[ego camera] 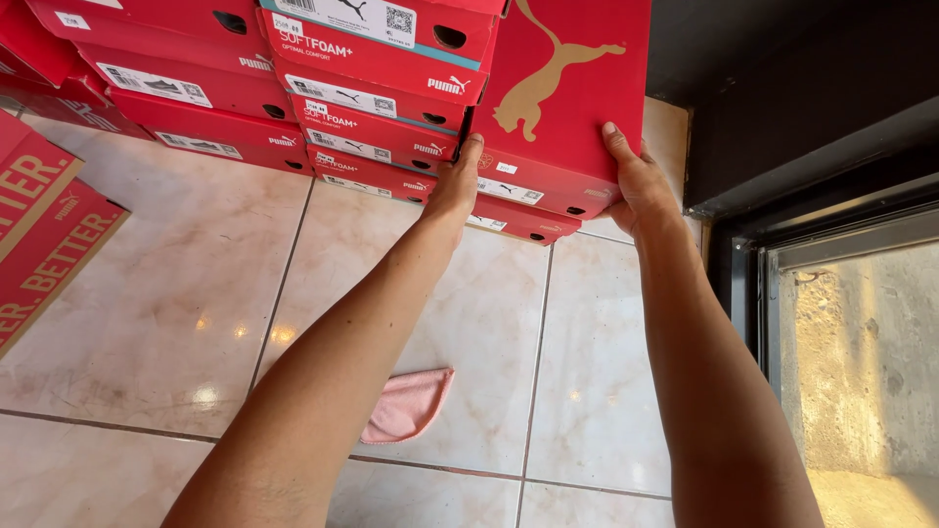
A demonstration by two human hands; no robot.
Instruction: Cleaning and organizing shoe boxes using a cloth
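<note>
Two hands on one box right now. Left hand (456,186) is pressed against the near-left edge of the red box (562,108), fingers wrapped onto its side, and right hand (636,181) is flat against its right side with the thumb up on the lid. So both are closed around it, a firm two-handed grip, nothing else in either hand.

That box sits at the right end of the stacks, tilted a bit, lid facing the camera, on top of another box (518,223) which lies on the floor. Just to its left is a stack (377,108) of the same red boxes, and more stacks (176,88) run off to the left. Can't tell if it's resting fully or partly lifted.

Progress-wise I'd guess most of the stacking is done, and this one is in hand, not squared up with its neighbours yet.

Other stuff: pink cloth (406,406) lying on the tile floor (489,332) between the arms, flattened cartons (44,235) at the left, dark door frame (743,156) on the right.
</note>
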